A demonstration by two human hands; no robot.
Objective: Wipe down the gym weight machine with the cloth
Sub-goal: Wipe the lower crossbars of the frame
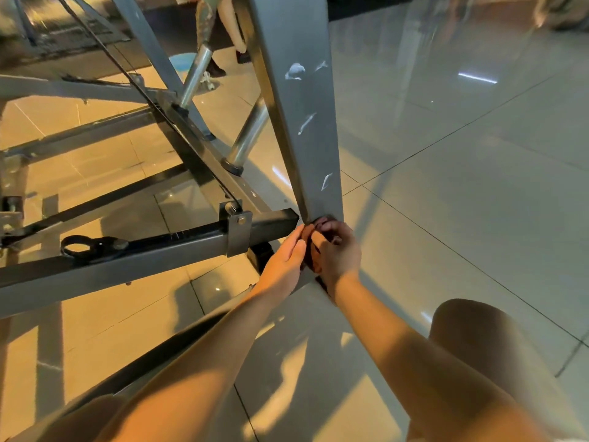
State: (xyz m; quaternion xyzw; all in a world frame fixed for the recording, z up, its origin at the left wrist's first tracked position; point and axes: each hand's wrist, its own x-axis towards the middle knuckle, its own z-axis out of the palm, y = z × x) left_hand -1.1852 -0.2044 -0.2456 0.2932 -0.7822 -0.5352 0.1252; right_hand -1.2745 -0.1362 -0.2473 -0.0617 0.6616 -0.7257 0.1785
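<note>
A grey steel upright post of the weight machine rises from the floor, scuffed with white marks. At its foot, both hands meet around a small dark brown cloth. My right hand grips the cloth with curled fingers against the base of the post. My left hand lies with straight fingers against the cloth's left side, next to the end of a black horizontal bar. Most of the cloth is hidden between the hands.
Grey frame beams, chrome tubes and a black cable cross to the left. Glossy floor tiles spread to the right. My knee is at lower right. Another person's legs and a blue bucket stand behind.
</note>
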